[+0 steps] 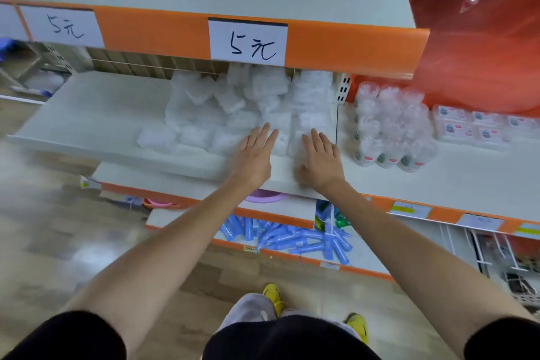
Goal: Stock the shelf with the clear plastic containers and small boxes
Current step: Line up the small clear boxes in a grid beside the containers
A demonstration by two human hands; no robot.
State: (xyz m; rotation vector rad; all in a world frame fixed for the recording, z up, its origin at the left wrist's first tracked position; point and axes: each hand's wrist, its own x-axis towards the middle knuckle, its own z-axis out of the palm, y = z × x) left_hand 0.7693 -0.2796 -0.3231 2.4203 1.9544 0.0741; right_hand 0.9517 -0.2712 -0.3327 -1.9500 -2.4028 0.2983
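A pile of clear plastic containers (233, 102) fills the right part of a white shelf (87, 114), stacked up to the orange price strip above. My left hand (254, 155) lies flat with straight fingers at the front of the pile, fingertips touching the containers. My right hand (321, 158) is also flat with its fingers spread, on a clear container (309, 123) at the pile's right end. Neither hand grips anything. The image is blurred, so single containers are hard to tell apart.
Bagged clear cups (391, 126) and small flat boxes (473, 126) stand on the neighbouring shelf to the right. Above hangs an orange strip with a paper price tag (248, 41). Blue tubes (292, 237) lie on a lower shelf. The left half of the white shelf is bare.
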